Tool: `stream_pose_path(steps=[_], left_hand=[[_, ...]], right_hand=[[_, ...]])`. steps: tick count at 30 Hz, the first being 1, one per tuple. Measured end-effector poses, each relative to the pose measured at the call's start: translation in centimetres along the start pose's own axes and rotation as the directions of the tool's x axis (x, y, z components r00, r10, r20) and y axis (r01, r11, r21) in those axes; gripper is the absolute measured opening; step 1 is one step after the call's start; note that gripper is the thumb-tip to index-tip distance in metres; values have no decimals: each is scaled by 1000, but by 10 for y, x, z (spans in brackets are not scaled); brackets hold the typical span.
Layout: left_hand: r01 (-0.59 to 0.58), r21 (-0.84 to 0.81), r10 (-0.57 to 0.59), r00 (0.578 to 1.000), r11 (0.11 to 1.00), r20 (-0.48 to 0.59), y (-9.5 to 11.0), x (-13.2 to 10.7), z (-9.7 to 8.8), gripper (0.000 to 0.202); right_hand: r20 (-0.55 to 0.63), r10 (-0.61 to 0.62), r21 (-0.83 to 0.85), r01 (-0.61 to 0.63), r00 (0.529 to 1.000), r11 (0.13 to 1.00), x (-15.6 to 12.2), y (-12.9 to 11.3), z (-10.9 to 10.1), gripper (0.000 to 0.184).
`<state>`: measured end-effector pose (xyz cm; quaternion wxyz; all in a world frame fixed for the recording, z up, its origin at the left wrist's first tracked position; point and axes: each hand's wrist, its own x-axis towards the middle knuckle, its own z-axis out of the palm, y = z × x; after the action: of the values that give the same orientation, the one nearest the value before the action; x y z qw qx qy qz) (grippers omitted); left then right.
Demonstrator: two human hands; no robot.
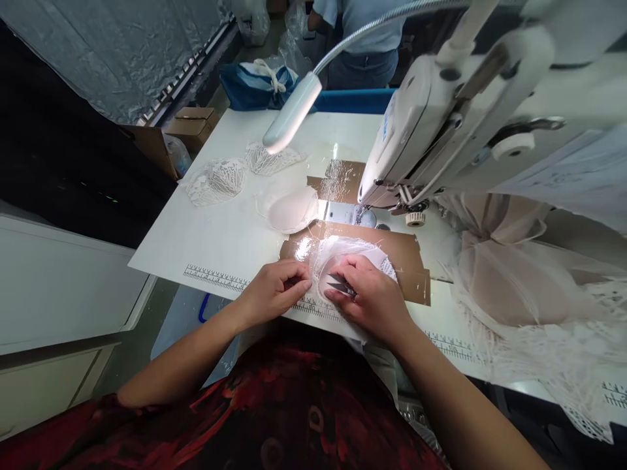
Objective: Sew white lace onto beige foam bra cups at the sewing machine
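Observation:
A white lace-edged bra cup [337, 251] lies on the table's front edge, partly over brown tape. My right hand [369, 294] is closed around small thread snips [339, 283], their dark pointed blades aimed left over the cup. At the cup's left side, my left hand [281, 287] pinches with thumb and forefinger; its fingertips meet the cup's edge, and I cannot make out what is between them. A pale padded cup [294, 209] rests farther back on the left. Beyond it lie two white lace pieces [218, 181].
The sewing machine [416, 143] stands at right, its needle area behind my hands. A lamp [292, 112] on a bendable neck hangs over the table. Sheer fabric and lace cups [519, 274] are heaped at right. A person [367, 39] is beyond the far edge.

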<state>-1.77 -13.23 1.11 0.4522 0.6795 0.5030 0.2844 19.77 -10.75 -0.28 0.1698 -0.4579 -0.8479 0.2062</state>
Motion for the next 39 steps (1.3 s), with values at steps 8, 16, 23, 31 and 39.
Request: stream_pose_path(steps=[8,16,23,31,39], left_hand=[[165,-321,-107,976,933,189,3,62,-9,46],[168,-369,-76,965,914,251,4,73,-10,38],[-21,243,25,1000,970,-13,29,62,-38,32],[-223,68,175,892,972,417,31,86,-23,44],[116,-264,27,876,958,482,11,90,-7,35]], right_hand=[[-31,-108,75,110,994,991,-3,-14,8,18],[-260,234,336,-139,937,931,-2,14,-29,22],[39,300,423,-288,953,859,12,21,-40,25],[-38,142,567,-96,989,818,10,11,-27,20],[111,321,736,-295,941,609,-5,32,-36,39]])
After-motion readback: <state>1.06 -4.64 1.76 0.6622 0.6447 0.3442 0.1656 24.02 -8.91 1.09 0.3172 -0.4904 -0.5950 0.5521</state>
